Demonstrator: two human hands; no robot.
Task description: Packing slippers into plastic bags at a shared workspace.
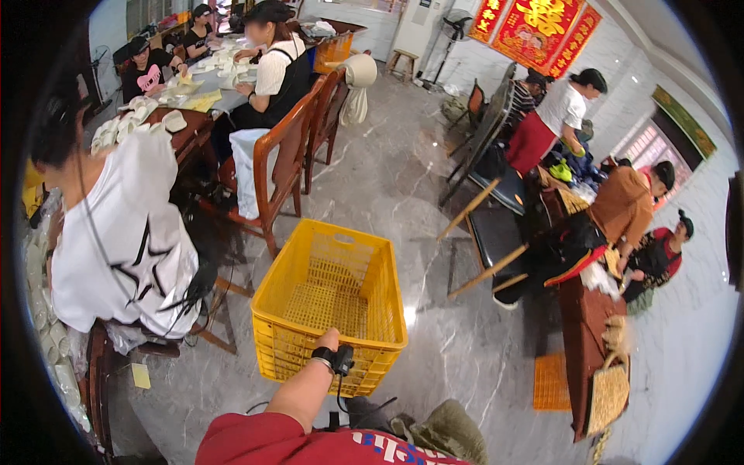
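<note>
One hand (328,341) grips the near rim of the yellow plastic crate (329,298), fingers curled over the edge and closed on it; judging by the arm rising from the red sleeve (263,442) at lower centre-left, probably the left hand, but hard to be sure. The other hand is not in view. The crate sits on, or just above, the grey marble floor (403,194), right in front of the person; it looks empty, with lattice walls and base. A black device on a wrist strap (335,358) has a cable hanging below it. Risks: a one-handed hold on a single rim could let the crate tip or swing, and the far corner could knock the wooden chair (279,167) or the seated person in the white star shirt (124,232) just to the left. The polished floor looks slippery, so a dragged crate may skid. The dangling cable could snag in the lattice. Co-workers sit at tables on both sides, so the passage is narrow.
</note>
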